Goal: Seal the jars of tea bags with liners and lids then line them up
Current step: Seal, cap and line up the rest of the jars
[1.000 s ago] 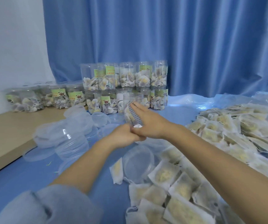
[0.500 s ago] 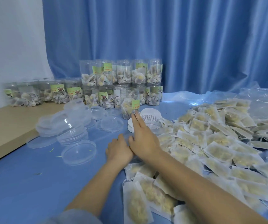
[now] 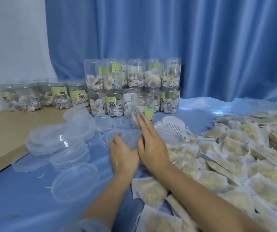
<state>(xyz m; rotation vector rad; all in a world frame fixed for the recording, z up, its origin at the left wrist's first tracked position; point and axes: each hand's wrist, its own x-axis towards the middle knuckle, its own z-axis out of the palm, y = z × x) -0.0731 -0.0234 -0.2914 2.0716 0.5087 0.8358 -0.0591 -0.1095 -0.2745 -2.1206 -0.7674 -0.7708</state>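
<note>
A clear open jar [image 3: 142,102] with a green label and tea bags inside stands in front of the stacked jars. My right hand [image 3: 151,146] reaches toward it with straight fingers and pinches a round white dotted liner [image 3: 136,112] at its fingertips, just before the jar's wall. My left hand [image 3: 122,154] lies beside it and grips a clear plastic lid [image 3: 129,138] on the blue cloth. The two hands touch each other.
Sealed jars [image 3: 132,77] stand stacked in two tiers at the back, with a low row of jars [image 3: 42,96] on the wooden board [image 3: 0,131] at left. Loose clear lids [image 3: 59,141] lie left, white liners [image 3: 171,125] behind my right hand, and a heap of tea bags [image 3: 234,148] at right.
Both hands came down from the jar to the cloth. My left hand took hold of a clear lid. My right hand still carries the liner near the jar.
</note>
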